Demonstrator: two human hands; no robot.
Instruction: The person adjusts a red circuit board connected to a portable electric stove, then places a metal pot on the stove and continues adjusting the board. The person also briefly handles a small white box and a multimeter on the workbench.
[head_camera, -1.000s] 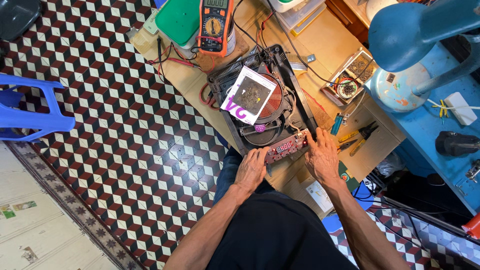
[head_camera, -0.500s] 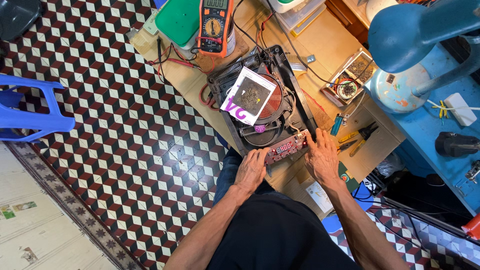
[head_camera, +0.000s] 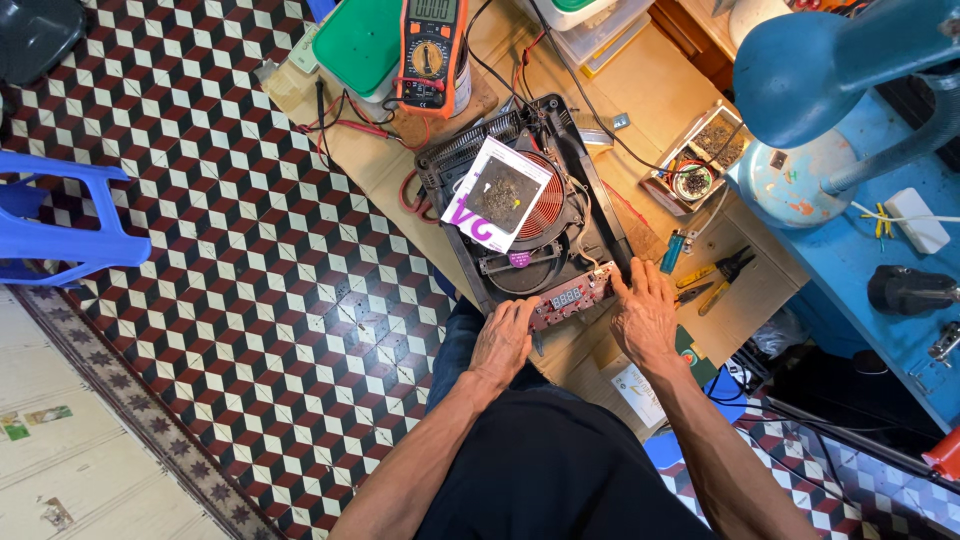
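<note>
An opened black induction cooker (head_camera: 455, 165) lies on a wooden workbench (head_camera: 640, 75), its copper coil (head_camera: 548, 205) exposed. A white card (head_camera: 497, 193) with dark debris on it rests over the coil. A red control circuit board (head_camera: 572, 296) with a small display sits at the cooker's near edge. My left hand (head_camera: 503, 341) rests flat beside the board's left end, fingers touching it. My right hand (head_camera: 645, 312) lies flat at the board's right end, fingertips against the cooker's edge. Neither hand holds anything.
An orange multimeter (head_camera: 432, 50) with red and black leads stands behind the cooker, next to a green-lidded box (head_camera: 358, 42). Yellow-handled pliers (head_camera: 722, 276), a lighter (head_camera: 672, 251) and a parts tray (head_camera: 698, 160) lie to the right. A blue lamp (head_camera: 830, 70) overhangs; a blue stool (head_camera: 60, 215) stands left.
</note>
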